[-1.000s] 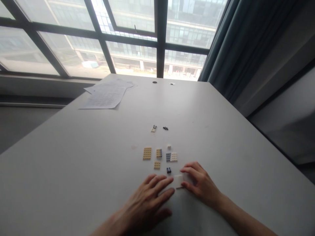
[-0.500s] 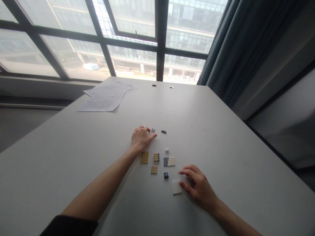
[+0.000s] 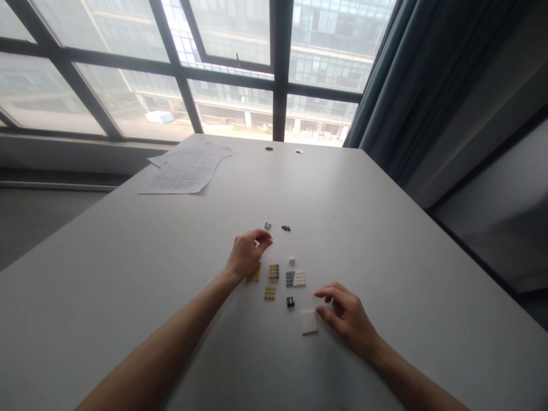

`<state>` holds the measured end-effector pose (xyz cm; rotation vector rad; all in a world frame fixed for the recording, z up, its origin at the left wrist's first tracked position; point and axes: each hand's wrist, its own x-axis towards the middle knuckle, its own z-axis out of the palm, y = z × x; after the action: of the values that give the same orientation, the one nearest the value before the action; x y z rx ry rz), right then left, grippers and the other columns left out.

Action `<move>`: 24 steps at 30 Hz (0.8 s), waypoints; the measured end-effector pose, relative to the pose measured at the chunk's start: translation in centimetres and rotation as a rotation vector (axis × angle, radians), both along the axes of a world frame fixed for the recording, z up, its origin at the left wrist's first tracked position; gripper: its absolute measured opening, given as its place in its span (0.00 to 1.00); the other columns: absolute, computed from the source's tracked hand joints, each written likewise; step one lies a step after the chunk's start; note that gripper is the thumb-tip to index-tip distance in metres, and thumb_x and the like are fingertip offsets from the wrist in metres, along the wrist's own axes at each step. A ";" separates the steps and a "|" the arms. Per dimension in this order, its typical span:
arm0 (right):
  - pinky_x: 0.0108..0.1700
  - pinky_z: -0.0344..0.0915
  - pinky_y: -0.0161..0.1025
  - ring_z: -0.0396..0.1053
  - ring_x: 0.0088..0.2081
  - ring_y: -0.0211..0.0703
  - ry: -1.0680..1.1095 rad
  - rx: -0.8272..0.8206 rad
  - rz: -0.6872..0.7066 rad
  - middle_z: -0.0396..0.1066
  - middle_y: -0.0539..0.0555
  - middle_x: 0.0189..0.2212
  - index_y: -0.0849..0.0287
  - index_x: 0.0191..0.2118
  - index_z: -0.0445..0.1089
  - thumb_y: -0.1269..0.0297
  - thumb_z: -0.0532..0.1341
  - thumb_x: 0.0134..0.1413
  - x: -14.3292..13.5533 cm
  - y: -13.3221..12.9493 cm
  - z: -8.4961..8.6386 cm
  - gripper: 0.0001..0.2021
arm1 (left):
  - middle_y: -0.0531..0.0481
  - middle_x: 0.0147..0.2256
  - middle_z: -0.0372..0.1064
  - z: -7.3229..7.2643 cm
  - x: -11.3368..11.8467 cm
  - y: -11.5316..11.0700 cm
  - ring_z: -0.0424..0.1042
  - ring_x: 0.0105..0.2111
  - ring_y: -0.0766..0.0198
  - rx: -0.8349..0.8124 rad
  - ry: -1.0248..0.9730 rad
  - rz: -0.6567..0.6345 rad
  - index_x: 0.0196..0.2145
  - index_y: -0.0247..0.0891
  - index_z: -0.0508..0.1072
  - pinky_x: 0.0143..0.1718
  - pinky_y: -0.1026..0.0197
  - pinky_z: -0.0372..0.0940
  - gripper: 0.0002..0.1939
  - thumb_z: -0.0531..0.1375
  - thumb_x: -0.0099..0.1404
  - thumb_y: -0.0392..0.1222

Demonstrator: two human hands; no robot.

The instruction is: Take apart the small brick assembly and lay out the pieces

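My left hand (image 3: 247,251) is closed in a pinch around a small white building-brick piece (image 3: 270,241), mostly hidden by the fingers. Beneath its wrist lies a tan studded plate (image 3: 253,276), partly covered. My right hand (image 3: 345,314) rests with thumb and fingers apart, holding nothing, beside a flat white square tile (image 3: 309,322). Between the hands are a yellow-and-grey brick stack (image 3: 274,272), a smaller tan plate (image 3: 269,293), a grey-and-white studded piece (image 3: 295,278), a dark brick (image 3: 290,302) and a tiny white brick (image 3: 291,261).
Beyond my left fingertips lie small grey pieces (image 3: 268,226), with small black pieces (image 3: 286,228) to their right. Printed sheets (image 3: 180,171) lie at the table's far left, near the window. A dark curtain (image 3: 398,108) hangs at right.
My left hand has drawn back slightly from the small grey pieces, a white piece now in its pinch. My right thumb has come off the white tile's edge.
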<state>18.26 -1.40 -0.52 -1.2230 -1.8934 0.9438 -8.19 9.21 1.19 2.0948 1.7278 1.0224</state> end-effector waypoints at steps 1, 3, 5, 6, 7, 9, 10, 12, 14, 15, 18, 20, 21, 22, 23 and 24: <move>0.39 0.65 0.39 0.67 0.36 0.42 0.051 -0.045 -0.017 0.71 0.54 0.37 0.56 0.41 0.72 0.61 0.62 0.55 -0.2 0.2 0.4 0.09 | 0.51 0.29 0.74 0.6 0.4 -1.0 0.71 0.28 0.65 0.035 -0.036 -0.022 0.32 0.38 0.75 0.33 0.63 0.68 0.06 0.60 0.61 0.42; 0.39 0.66 0.39 0.68 0.35 0.42 0.214 -0.173 -0.047 0.72 0.54 0.35 0.57 0.40 0.73 0.59 0.63 0.54 -0.8 0.7 1.4 0.10 | 0.50 0.31 0.74 2.0 1.5 -3.4 0.72 0.30 0.67 0.216 -0.161 -0.130 0.30 0.37 0.74 0.35 0.65 0.68 0.05 0.61 0.62 0.40; 0.38 0.67 0.39 0.70 0.34 0.41 0.438 -0.303 -0.035 0.74 0.53 0.34 0.57 0.41 0.73 0.58 0.65 0.52 -1.9 1.3 2.8 0.12 | 0.51 0.34 0.74 3.1 2.5 -5.9 0.73 0.33 0.68 0.453 -0.245 -0.267 0.31 0.38 0.74 0.37 0.66 0.68 0.02 0.61 0.61 0.34; 0.38 0.67 0.39 0.70 0.33 0.40 0.545 -0.345 -0.003 0.74 0.53 0.34 0.56 0.42 0.73 0.58 0.66 0.51 -2.5 1.6 3.5 0.12 | 0.50 0.34 0.74 3.5 2.9 -6.9 0.73 0.34 0.68 0.538 -0.257 -0.316 0.33 0.39 0.74 0.37 0.66 0.69 0.04 0.62 0.60 0.32; 0.37 0.68 0.39 0.70 0.32 0.39 0.636 -0.364 0.038 0.74 0.52 0.33 0.56 0.42 0.73 0.58 0.66 0.51 -3.2 1.9 4.2 0.13 | 0.50 0.35 0.73 3.7 3.1 -7.7 0.73 0.35 0.67 0.597 -0.256 -0.357 0.34 0.39 0.75 0.37 0.66 0.69 0.06 0.62 0.60 0.30; 0.36 0.68 0.39 0.70 0.30 0.38 0.737 -0.378 0.112 0.74 0.51 0.30 0.57 0.42 0.74 0.60 0.66 0.51 -4.5 2.3 5.3 0.12 | 0.49 0.37 0.72 3.6 3.4 -8.8 0.73 0.37 0.66 0.647 -0.243 -0.424 0.38 0.40 0.75 0.39 0.64 0.69 0.10 0.62 0.60 0.28; 0.35 0.68 0.38 0.70 0.29 0.37 0.747 -0.380 0.126 0.74 0.51 0.28 0.57 0.40 0.75 0.61 0.67 0.50 -5.0 2.4 5.8 0.11 | 0.49 0.38 0.72 3.4 3.3 -9.0 0.73 0.38 0.65 0.652 -0.239 -0.445 0.40 0.40 0.74 0.41 0.63 0.70 0.12 0.61 0.60 0.28; 0.33 0.67 0.35 0.69 0.28 0.36 0.731 -0.382 0.125 0.74 0.50 0.26 0.58 0.36 0.76 0.64 0.68 0.49 -5.8 2.6 6.3 0.08 | 0.48 0.39 0.71 2.8 3.1 -9.1 0.73 0.39 0.64 0.646 -0.234 -0.471 0.41 0.41 0.74 0.42 0.61 0.70 0.14 0.61 0.60 0.27; 0.32 0.67 0.33 0.69 0.27 0.35 0.728 -0.379 0.107 0.74 0.50 0.25 0.59 0.33 0.76 0.67 0.69 0.47 -6.1 2.6 6.3 0.06 | 0.48 0.39 0.71 2.3 2.9 -9.0 0.73 0.39 0.65 0.625 -0.232 -0.472 0.42 0.42 0.74 0.42 0.62 0.70 0.15 0.61 0.60 0.27; 0.32 0.67 0.33 0.69 0.27 0.35 0.743 -0.379 0.097 0.74 0.49 0.25 0.59 0.32 0.75 0.67 0.69 0.46 -6.1 2.6 6.2 0.05 | 0.49 0.39 0.71 2.1 2.9 -9.0 0.73 0.38 0.65 0.604 -0.239 -0.463 0.42 0.42 0.74 0.41 0.63 0.70 0.15 0.61 0.60 0.27; 0.32 0.68 0.34 0.70 0.27 0.35 0.823 -0.371 0.043 0.73 0.48 0.26 0.57 0.32 0.73 0.69 0.68 0.47 -6.1 2.4 5.5 0.05 | 0.49 0.37 0.73 2.1 3.1 -8.9 0.73 0.37 0.66 0.504 -0.329 -0.421 0.40 0.41 0.73 0.39 0.64 0.70 0.13 0.63 0.59 0.28; 0.32 0.69 0.35 0.71 0.26 0.35 0.820 -0.324 -0.001 0.73 0.47 0.26 0.56 0.34 0.73 0.68 0.68 0.49 -6.2 2.2 5.0 0.06 | 0.50 0.35 0.73 2.3 3.3 -8.9 0.74 0.36 0.66 0.424 -0.411 -0.407 0.38 0.40 0.73 0.39 0.64 0.70 0.11 0.64 0.58 0.29; 0.32 0.70 0.35 0.71 0.27 0.36 0.782 -0.274 -0.019 0.74 0.48 0.27 0.55 0.35 0.73 0.68 0.67 0.50 -6.3 2.1 4.8 0.06 | 0.51 0.34 0.74 2.4 3.4 -9.0 0.74 0.35 0.67 0.388 -0.444 -0.392 0.37 0.39 0.73 0.38 0.65 0.70 0.10 0.64 0.58 0.29; 0.32 0.70 0.36 0.72 0.28 0.37 0.723 -0.196 -0.036 0.74 0.48 0.28 0.55 0.36 0.73 0.69 0.67 0.51 -6.3 1.9 4.6 0.06 | 0.52 0.33 0.74 2.5 3.5 -9.1 0.74 0.34 0.67 0.353 -0.470 -0.360 0.36 0.39 0.73 0.38 0.65 0.70 0.09 0.64 0.58 0.30; 0.34 0.71 0.37 0.73 0.30 0.38 0.647 -0.086 -0.051 0.74 0.49 0.29 0.54 0.37 0.74 0.70 0.66 0.51 -6.3 1.8 4.4 0.06 | 0.52 0.32 0.74 2.6 3.6 -9.2 0.74 0.32 0.67 0.316 -0.494 -0.317 0.35 0.39 0.73 0.37 0.65 0.70 0.08 0.64 0.58 0.30; 0.36 0.71 0.38 0.73 0.32 0.40 0.564 0.051 -0.061 0.75 0.50 0.31 0.54 0.37 0.74 0.71 0.66 0.52 -6.3 1.6 4.3 0.07 | 0.53 0.31 0.74 2.7 3.7 -9.2 0.74 0.31 0.67 0.273 -0.519 -0.274 0.34 0.39 0.73 0.36 0.66 0.70 0.07 0.64 0.58 0.31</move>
<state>11.91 0.17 3.80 -0.8599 -1.4144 1.0652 -4.51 -0.04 3.90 1.9025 1.0718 1.6010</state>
